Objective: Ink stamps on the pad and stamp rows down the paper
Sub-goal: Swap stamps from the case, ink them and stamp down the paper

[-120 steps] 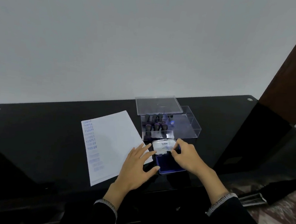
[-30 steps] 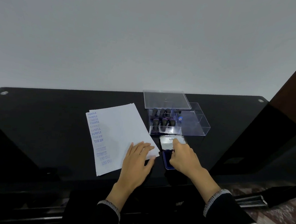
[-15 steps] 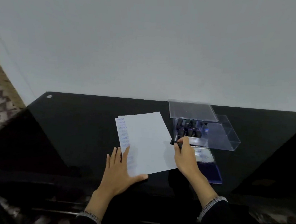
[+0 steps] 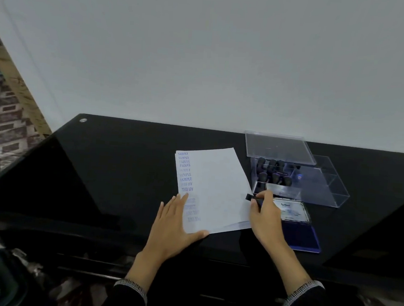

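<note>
The right hand is pinching a small black rubber stamp at the white paper sheet's right edge; the left hand is pressing flat, fingers straight. Best lowering it squarely beside the printed blue column.

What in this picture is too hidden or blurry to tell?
Head view:
- Stamp: the right hand grips it; its face is turned from view, so inked or not is unknown.
- Lower prints on the paper: blurred, partly under the left hand.
- Stamps in the clear box: too small to read.
- Ink pad: near part hidden by the right hand.
</note>
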Demonstrator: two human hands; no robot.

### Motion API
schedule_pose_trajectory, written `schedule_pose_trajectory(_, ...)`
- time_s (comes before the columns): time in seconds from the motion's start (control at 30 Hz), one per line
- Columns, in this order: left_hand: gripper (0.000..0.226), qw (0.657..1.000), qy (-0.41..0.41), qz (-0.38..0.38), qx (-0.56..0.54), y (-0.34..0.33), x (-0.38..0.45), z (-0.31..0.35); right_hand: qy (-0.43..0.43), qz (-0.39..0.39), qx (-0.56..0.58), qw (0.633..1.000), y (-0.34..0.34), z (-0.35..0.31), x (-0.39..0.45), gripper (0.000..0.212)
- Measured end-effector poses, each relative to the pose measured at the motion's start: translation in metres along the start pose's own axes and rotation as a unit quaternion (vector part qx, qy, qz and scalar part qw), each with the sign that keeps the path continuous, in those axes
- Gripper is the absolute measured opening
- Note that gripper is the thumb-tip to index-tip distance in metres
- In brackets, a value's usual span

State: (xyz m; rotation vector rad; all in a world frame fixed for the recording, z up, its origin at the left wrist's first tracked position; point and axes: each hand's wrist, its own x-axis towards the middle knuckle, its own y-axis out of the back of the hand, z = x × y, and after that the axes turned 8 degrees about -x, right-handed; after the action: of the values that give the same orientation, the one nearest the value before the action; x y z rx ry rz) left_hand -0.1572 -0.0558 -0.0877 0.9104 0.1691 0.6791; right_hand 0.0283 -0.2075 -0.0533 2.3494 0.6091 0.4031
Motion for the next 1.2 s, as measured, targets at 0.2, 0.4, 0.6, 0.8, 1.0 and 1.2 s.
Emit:
schedule_pose_trajectory(0.2,0.07,1.0,0.002,0.012,-0.014,0.013,0.004,-0.012,0.049,0.026,-0.024,0.998,-0.002,-0.011,-0.003,0.013)
schedule_pose_trajectory(0.4,0.038,0.998,-0.044,-0.003,-0.038,0.028,0.01,-0.034,0.069,-0.077,0.075,0.992,-0.018,-0.035,-0.009,0.011)
schedule_pose_trajectory(0.6,0.04,0.998,-0.052,-0.007,-0.03,0.026,0.011,-0.039,0.093,-0.23,0.02,0.968,-0.042,-0.051,-0.018,0.016)
schedule_pose_trajectory(0.8,0.04,0.998,-0.045,-0.001,-0.039,0.025,0.012,-0.042,0.175,-0.262,-0.076,0.946,-0.05,-0.059,-0.022,0.015)
schedule_pose_trajectory(1.0,0.041,0.998,-0.05,0.016,-0.046,0.021,0.013,-0.045,0.202,-0.271,-0.144,0.93,-0.056,-0.062,-0.026,0.015)
schedule_pose_trajectory(1.2,0.042,0.997,-0.051,0.025,-0.049,0.02,0.013,-0.045,0.233,-0.248,-0.191,0.921,-0.058,-0.065,-0.032,0.016)
